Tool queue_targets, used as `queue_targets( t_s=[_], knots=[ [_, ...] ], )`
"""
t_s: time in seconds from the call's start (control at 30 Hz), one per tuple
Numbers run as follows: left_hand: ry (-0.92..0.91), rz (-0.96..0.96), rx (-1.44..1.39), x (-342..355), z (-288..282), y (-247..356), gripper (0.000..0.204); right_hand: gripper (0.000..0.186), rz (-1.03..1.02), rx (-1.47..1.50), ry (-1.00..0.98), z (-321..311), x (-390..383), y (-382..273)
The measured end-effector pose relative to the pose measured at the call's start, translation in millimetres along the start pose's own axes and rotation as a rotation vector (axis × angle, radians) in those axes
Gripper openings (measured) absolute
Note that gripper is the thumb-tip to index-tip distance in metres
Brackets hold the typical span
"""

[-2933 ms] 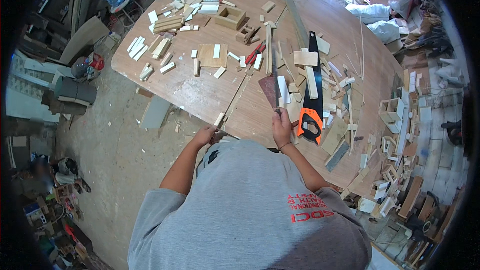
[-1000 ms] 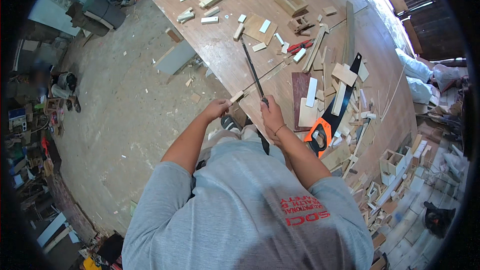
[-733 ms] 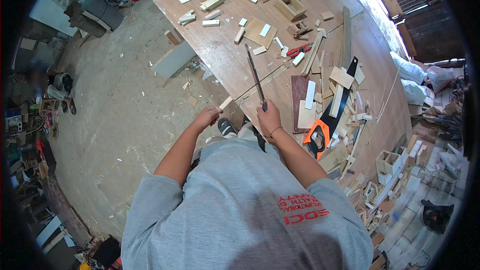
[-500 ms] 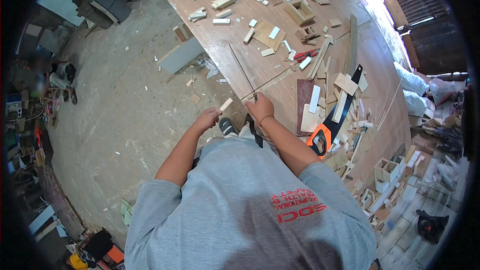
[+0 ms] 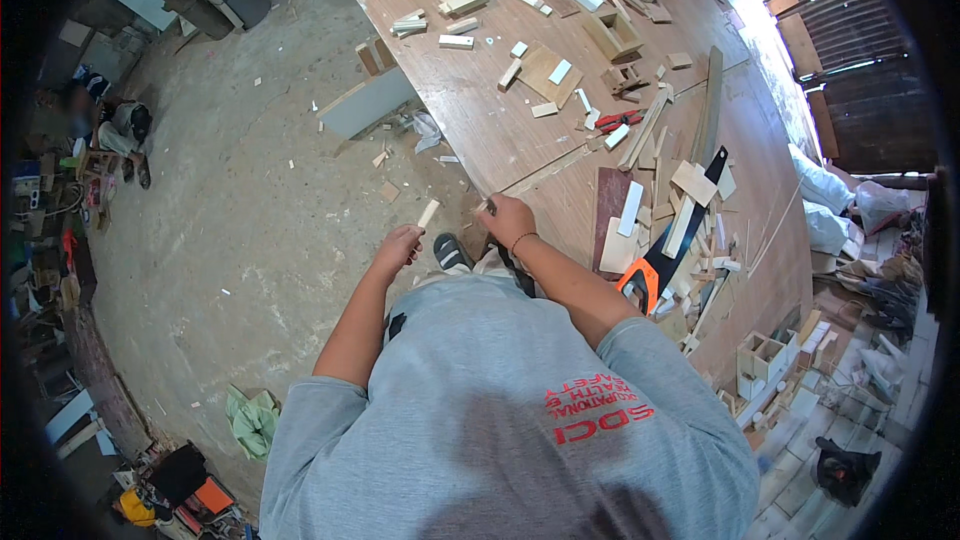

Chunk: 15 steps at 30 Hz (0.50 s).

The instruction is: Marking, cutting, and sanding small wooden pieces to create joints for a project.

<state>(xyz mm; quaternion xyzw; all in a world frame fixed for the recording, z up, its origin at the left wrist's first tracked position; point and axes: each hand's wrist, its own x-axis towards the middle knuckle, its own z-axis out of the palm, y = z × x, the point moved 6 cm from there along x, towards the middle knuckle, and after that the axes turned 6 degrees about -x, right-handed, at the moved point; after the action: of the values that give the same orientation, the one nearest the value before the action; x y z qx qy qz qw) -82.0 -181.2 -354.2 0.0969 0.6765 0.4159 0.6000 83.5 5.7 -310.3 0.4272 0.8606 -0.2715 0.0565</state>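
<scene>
My left hand [image 5: 401,245] is closed around the lower end of a short pale wood stick [image 5: 429,213], which points up and slightly right over the floor. To the right, my right hand [image 5: 511,219] is closed at the near edge of the worktable [image 5: 440,80]. Its fingertips are pinched together; what they hold is too small and hidden to make out. A gap separates the two hands. On the tabletop right of my right hand lie a handsaw [image 5: 648,278] with an orange and black handle, a dark reddish board [image 5: 611,200] and a white strip [image 5: 630,208].
Wood offcuts, small wooden boxes [image 5: 612,37] and red-handled pliers [image 5: 619,120] are spread over the table. A grey panel [image 5: 368,106] leans under its left edge. Green cloth [image 5: 252,422] lies on the floor. Someone sits at the far left [image 5: 125,130].
The long thin dark rod that reached from my right hand across the table no longer shows. My left hand has moved slightly left and nearer to me with the stick. The view has shifted a little.
</scene>
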Motion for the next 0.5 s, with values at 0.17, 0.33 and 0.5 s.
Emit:
queue_targets(
  t_s=[0.17,0.33,0.5],
  knots=[
    [-0.009,0.026,-0.016,7.7,10.1,4.8,0.025,0.034,0.084,0.274,0.178,-23.5,-4.8,8.5],
    [-0.154,0.042,0.142,18.2,37.7,14.8,0.03,0.033,0.254,0.391,0.295,-50.1,10.0,37.0],
    [-0.205,0.04,0.16,28.0,59.7,23.4,0.028,0.036,0.368,0.449,0.453,-47.0,19.1,81.2]
  ],
)
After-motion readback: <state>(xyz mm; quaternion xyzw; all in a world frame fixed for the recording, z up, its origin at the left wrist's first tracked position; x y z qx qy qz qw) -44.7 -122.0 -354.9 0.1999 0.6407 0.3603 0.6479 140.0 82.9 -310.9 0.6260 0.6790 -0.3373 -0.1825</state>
